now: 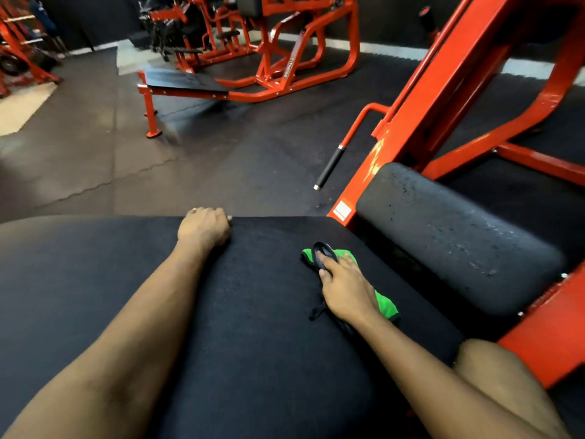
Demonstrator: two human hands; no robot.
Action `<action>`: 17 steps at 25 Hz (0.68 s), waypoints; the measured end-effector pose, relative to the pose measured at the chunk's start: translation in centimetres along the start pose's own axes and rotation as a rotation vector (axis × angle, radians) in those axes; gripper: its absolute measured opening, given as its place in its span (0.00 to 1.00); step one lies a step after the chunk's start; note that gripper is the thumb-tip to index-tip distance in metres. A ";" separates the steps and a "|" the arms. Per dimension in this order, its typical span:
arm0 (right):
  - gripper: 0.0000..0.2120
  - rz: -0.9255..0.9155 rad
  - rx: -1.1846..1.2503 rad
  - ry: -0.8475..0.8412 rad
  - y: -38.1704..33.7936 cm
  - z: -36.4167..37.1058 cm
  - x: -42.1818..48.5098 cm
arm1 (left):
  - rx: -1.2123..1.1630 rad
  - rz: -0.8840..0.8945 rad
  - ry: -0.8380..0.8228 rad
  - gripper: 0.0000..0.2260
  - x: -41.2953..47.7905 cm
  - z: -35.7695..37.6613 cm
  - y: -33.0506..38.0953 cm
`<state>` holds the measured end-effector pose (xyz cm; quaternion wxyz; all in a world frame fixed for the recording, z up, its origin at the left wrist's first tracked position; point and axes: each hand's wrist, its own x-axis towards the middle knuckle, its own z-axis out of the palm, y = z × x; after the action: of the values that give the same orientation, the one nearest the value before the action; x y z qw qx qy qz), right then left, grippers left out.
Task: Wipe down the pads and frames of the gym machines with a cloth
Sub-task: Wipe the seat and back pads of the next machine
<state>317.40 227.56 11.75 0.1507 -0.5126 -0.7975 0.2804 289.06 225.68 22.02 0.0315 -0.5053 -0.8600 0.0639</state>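
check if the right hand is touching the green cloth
Touching. The head view shows the right hand lying flat on the green cloth, with green showing on both sides of it.

Dark rubber matting (104, 147) is covering the floor, a pale bare patch (22, 106) is showing at left, a black wall (389, 17) is standing behind.

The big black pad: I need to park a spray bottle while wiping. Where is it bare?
Bare: the pad between the left hand and the green cloth, and the wide stretch left of the left forearm. Crowded: the right side, where the right hand presses the cloth beside the smaller pad.
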 end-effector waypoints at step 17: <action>0.22 0.010 -0.116 -0.009 1.4 -0.4 -1.4 | 0.117 -0.290 -0.050 0.25 1.3 2.1 5.1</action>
<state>319.22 226.80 11.27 0.1157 -0.5234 -0.8104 0.2365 292.64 229.09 19.25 0.0483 -0.3712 -0.9193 0.1213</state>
